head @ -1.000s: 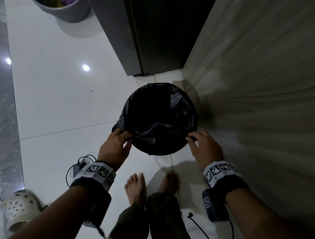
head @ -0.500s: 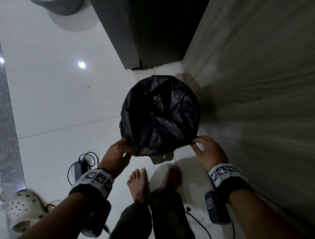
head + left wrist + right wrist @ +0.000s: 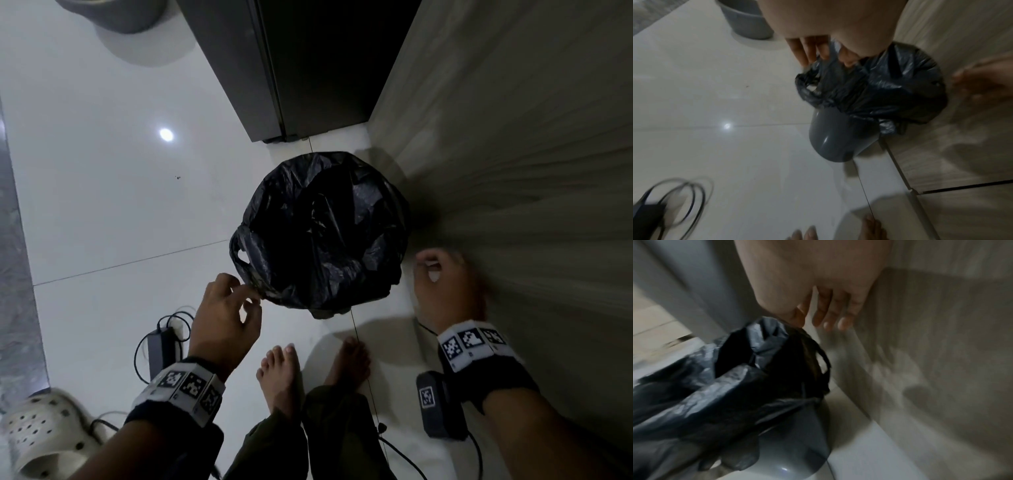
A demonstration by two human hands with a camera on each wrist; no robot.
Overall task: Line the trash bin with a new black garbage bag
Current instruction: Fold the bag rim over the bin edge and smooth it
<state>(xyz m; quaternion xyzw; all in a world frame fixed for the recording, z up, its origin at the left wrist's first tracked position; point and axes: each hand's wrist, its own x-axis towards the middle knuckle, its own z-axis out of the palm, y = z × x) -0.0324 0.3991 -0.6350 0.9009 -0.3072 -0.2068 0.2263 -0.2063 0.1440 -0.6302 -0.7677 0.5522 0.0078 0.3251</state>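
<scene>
A black garbage bag (image 3: pixel 325 233) lines a small grey bin (image 3: pixel 838 138) and is folded down over its rim; the bin stands on white floor tiles beside a wood-grain panel. The bag's loop handle (image 3: pixel 239 257) hangs at the left side. My left hand (image 3: pixel 239 301) pinches the bag's near-left edge between thumb and fingers (image 3: pixel 809 48). My right hand (image 3: pixel 435 270) is blurred and hovers off the bag's right side, with relaxed fingers (image 3: pixel 830 316) that hold nothing. The bag (image 3: pixel 735 378) lies just below that hand.
A dark tall appliance (image 3: pixel 308 68) stands behind the bin, and the wood-grain panel (image 3: pixel 513 154) runs along the right. A second grey bin (image 3: pixel 113 13) is far left. A power adapter with cable (image 3: pixel 159 346), a sandal (image 3: pixel 41 435) and my bare feet (image 3: pixel 281 373) are near.
My right hand has let go of the bag's rim and drawn off to the right. The left hand has slid lower along the bag's left edge.
</scene>
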